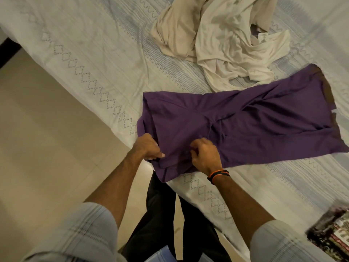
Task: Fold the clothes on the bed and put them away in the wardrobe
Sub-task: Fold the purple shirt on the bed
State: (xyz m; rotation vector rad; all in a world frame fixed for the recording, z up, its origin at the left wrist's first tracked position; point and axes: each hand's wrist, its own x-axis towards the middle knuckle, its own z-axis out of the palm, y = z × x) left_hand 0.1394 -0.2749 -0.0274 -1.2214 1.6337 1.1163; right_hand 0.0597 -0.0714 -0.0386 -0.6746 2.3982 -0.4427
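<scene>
Left hand [148, 148] and right hand [204, 155] both pinch near edge of purple cotton garment [245, 125] spread on patterned white bedsheet [94, 59]; crumpled cream clothes [222, 38] well beyond hands.

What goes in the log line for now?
fold | both hands grip purple cloth garment near edge | left hand | right hand | cream clothes pile waiting

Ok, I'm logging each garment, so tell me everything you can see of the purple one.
The purple garment is plain, soft-looking cloth with darker brownish trim at its far end. It lies spread but creased on the bed, its near end overhanging the edge. The left hand and right hand both grip that near end. The cream clothes lie just beyond it.
</scene>
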